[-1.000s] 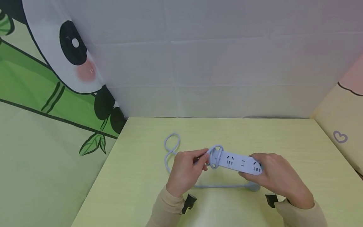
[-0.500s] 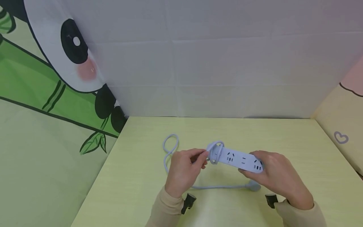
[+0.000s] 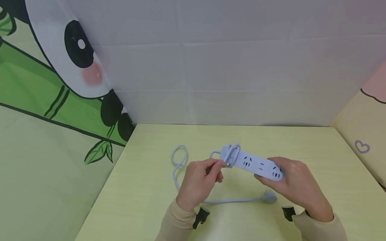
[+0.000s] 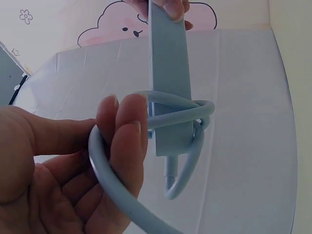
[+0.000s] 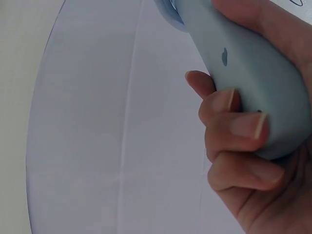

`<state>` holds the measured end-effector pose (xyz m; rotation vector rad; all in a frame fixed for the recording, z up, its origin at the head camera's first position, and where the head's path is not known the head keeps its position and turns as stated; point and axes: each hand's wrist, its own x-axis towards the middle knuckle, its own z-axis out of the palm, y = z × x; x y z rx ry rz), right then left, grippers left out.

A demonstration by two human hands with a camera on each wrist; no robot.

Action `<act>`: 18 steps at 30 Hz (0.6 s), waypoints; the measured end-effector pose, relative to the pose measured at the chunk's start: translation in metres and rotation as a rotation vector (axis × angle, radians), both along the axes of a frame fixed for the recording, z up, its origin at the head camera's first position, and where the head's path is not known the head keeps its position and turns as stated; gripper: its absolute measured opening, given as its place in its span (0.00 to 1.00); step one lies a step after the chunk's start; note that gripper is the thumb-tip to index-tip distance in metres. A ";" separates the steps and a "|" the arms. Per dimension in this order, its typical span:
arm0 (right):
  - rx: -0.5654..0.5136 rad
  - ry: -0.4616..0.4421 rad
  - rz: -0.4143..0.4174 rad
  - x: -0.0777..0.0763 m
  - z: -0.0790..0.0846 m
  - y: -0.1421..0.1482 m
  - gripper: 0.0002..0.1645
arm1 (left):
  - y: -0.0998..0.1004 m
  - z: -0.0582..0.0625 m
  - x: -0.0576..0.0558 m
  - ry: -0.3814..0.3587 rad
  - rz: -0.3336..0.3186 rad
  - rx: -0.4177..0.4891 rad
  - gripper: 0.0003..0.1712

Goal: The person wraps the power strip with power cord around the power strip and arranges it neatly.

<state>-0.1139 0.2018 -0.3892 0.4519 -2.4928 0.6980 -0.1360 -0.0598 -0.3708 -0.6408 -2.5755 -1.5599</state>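
Observation:
A white power strip is held tilted above the table, its sockets facing up and its left end higher. My right hand grips its right end, fingers curled round the underside as the right wrist view shows. The white cord winds round the strip's other end, and a short bend of it leaves the strip's tip. Between thumb and fingertips, my left hand pinches the cord just beside these wraps. Farther along, the cord lies on the table in a twisted loop, partly hidden behind the left hand.
The cord's plug lies on the pale yellow table below the strip. A grey-white wall sheet stands behind, with a printed cartoon panel on the left.
The strip's left end has risen and tilted up, and a bend of cord now shows left of it. The left hand draws its piece of cord toward the strip's near side.

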 end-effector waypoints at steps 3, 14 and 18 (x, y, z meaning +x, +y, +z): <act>-0.032 -0.006 -0.002 0.000 0.001 0.001 0.20 | 0.001 0.000 0.001 0.024 -0.014 -0.006 0.13; -0.148 -0.003 -0.019 0.001 0.003 0.005 0.22 | 0.007 -0.002 0.003 0.064 -0.104 0.004 0.13; -0.178 -0.020 -0.005 0.001 0.003 0.005 0.22 | 0.007 -0.003 0.002 0.050 -0.135 0.029 0.13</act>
